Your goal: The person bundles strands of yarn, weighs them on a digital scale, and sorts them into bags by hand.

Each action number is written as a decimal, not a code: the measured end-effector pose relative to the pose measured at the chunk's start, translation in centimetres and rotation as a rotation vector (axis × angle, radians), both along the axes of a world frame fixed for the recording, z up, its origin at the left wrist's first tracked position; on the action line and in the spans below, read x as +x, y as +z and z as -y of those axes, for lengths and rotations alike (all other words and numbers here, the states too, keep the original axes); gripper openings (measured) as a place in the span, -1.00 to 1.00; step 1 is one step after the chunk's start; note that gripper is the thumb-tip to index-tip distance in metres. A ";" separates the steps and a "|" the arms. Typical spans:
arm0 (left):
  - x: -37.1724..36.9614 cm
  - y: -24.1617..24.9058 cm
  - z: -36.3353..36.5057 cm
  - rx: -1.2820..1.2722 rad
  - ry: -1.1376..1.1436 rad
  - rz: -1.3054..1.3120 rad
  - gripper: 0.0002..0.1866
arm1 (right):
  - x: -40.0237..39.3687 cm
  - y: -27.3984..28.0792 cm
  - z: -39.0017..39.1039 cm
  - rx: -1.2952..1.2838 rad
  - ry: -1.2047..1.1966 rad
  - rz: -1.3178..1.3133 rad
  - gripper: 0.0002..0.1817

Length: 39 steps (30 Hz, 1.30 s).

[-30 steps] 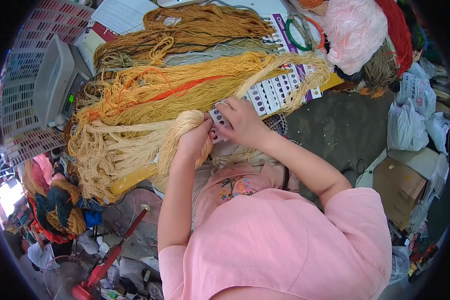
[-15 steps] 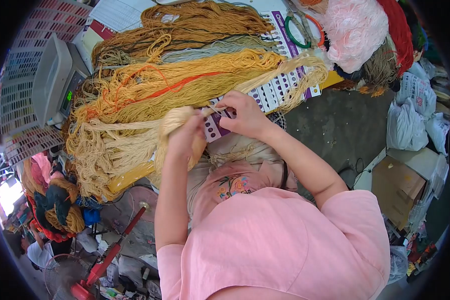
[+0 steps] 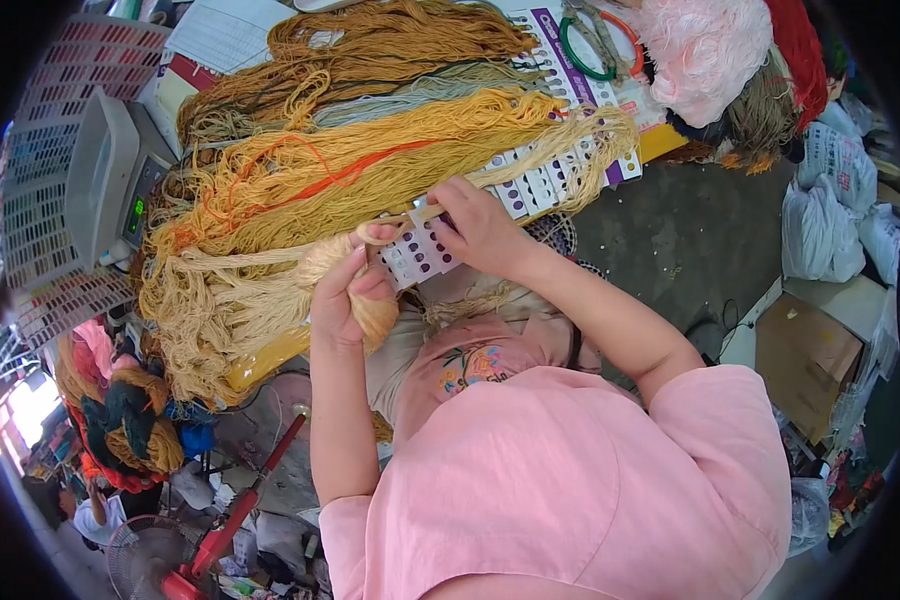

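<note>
My left hand is closed around a pale yellow skein of thread, whose lower loop hangs below the fingers. A short length of the same thread runs from it to my right hand, which pinches it between thumb and fingers. Just beneath both hands lies a white and purple card with punched holes. Left of the skein, cream thread bundles spread over the table's near edge. A cream hank crosses more of the punched cards to the right.
Mustard, orange and brown thread bundles cover the table behind. Green-handled scissors lie at the back right beside a pink thread heap. A digital scale stands at left. A red fan and white plastic bags are on the floor.
My left hand has turned and shifted slightly left with the skein, showing its fingers around it. The right hand has drawn slightly left, still pinching the thread.
</note>
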<state>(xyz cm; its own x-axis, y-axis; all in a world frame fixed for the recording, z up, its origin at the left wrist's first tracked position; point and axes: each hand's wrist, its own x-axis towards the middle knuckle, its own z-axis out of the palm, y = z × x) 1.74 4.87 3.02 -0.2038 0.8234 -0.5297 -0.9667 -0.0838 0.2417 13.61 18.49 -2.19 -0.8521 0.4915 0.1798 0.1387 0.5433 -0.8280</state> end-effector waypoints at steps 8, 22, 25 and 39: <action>1.9 -2.0 -3.3 -0.496 -0.514 -0.604 -0.73 | 0.0 1.0 -0.6 -0.388 -0.034 0.074 -0.80; 0.4 0.1 -2.7 -0.478 -0.262 -0.340 -0.81 | -0.8 0.5 -0.6 -0.588 0.167 0.007 -0.88; -1.9 0.4 -0.4 -0.377 0.006 -0.188 -0.78 | -0.7 0.0 -0.8 -1.084 0.152 -0.131 -0.89; -4.7 2.9 6.4 0.044 0.188 -0.078 -0.65 | -0.9 0.6 0.3 -0.220 0.056 -0.045 -0.83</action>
<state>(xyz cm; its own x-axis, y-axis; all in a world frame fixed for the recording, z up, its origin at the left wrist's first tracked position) -2.93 -1.48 5.92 -0.3952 0.7889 -0.4705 -0.9114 -0.2731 0.3078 12.74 18.16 -1.61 -0.8728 0.4752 0.1116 0.0737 0.3545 -0.9322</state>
